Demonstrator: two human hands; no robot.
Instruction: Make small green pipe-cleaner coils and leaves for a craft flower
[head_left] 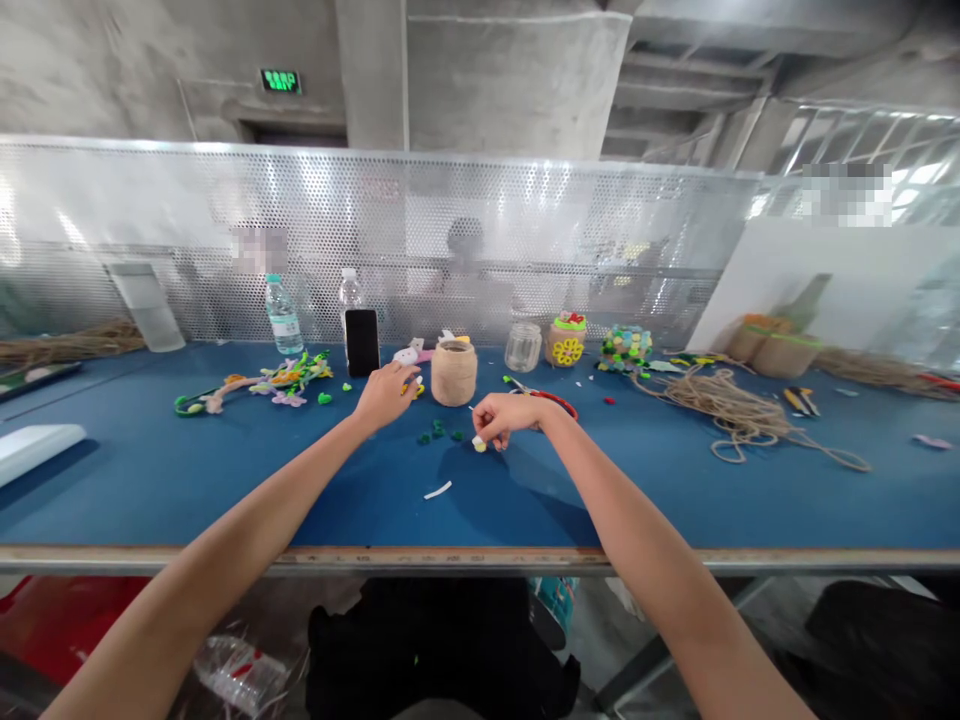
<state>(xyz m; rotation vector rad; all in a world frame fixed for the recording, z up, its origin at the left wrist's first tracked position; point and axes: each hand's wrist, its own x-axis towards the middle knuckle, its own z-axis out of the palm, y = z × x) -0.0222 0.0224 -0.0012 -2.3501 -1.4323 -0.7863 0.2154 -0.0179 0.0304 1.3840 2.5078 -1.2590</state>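
My right hand (506,415) is low over the blue table, fingers pinched on a small white-and-yellow piece (480,444). I cannot make out exactly what kind of piece it is. Stretched forward, my left hand (386,397) has its fingers apart beside small yellow and white bits, partly hidden by the fingers. Between and beyond the hands stands a twine-wrapped jar (454,374), upright. Several small dark green pieces (438,429) lie in front of the jar. A white strip (438,490) rests nearer the table edge. Red-handled scissors (559,402) lie just behind my right hand.
A black phone (362,343) leans upright before a bottle. A glass jar (523,347) and a decorated jar (568,343) stand at the back. Loose twine (724,405) spreads at right; colourful craft pieces (292,378) lie left. A perforated metal screen (442,240) bounds the table's back.
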